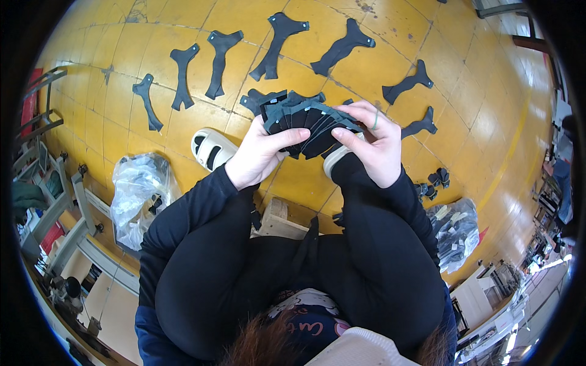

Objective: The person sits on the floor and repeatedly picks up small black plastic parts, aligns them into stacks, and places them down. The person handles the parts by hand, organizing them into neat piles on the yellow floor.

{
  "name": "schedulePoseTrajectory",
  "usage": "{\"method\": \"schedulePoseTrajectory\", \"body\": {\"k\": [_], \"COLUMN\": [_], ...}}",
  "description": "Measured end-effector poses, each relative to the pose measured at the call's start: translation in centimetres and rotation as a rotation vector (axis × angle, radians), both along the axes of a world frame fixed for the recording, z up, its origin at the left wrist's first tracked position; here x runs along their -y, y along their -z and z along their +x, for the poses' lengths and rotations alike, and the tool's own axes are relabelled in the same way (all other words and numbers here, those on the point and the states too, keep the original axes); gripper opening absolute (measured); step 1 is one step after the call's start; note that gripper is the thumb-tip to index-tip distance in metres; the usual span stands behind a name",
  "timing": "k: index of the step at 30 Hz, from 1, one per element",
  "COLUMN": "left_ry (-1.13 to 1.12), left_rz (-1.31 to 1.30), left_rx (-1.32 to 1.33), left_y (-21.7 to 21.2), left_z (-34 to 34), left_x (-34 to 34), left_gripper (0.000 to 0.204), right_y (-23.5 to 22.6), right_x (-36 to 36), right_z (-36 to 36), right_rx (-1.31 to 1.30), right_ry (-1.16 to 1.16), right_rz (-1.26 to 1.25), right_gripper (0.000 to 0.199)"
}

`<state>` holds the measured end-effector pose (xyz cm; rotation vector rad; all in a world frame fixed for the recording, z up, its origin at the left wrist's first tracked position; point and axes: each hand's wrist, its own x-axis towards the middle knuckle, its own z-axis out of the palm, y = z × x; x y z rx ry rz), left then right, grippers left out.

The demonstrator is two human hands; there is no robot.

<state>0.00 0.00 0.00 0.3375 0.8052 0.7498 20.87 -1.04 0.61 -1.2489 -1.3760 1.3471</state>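
Observation:
Between my two hands is a fanned stack of dark fabric pieces (308, 122), black with grey-green edges and small pale tags. My left hand (259, 149) grips the stack's left side, thumb on top. On the right side, my right hand (375, 143) pinches it with thumb and fingers; a thin green band circles one finger. Beyond the hands, several dark Y-shaped fabric pieces lie in an arc on the floor, among them one at the far left (147, 100), one at the top (278, 46) and one at the right (409, 82).
Yellow tiled floor (476, 122) spreads around me. A clear plastic bag (140, 195) sits at my left, another bag of dark pieces (455, 232) at my right. Small dark bundles (438, 178) lie near it. Metal frames (79, 207) stand at the left. My feet wear pale clogs (210, 146).

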Motion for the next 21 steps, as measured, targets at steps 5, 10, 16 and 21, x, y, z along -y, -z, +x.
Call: {"method": "schedulePoseTrajectory", "body": {"k": [5, 10, 16, 21], "left_ry": [0.007, -0.019, 0.096, 0.150], "left_rz": [0.030, 0.015, 0.071, -0.001], "left_rx": [-0.028, -0.024, -0.092, -0.014], "left_y": [0.10, -0.01, 0.30, 0.42], "left_z": [0.03, 0.08, 0.10, -0.24], "left_x": [0.04, 0.08, 0.01, 0.36], "left_gripper": [0.033, 0.032, 0.038, 0.038], "right_y": [-0.01, -0.21, -0.64, 0.31], "right_x": [0.05, 0.06, -0.05, 0.25], "right_z": [-0.08, -0.19, -0.32, -0.06], "right_rx": [-0.062, -0.146, -0.159, -0.148], "right_ry": [0.003, 0.028, -0.003, -0.023], "right_rz": [-0.108, -0.160, -0.223, -0.211], "right_gripper": [0.031, 0.032, 0.031, 0.028]}}
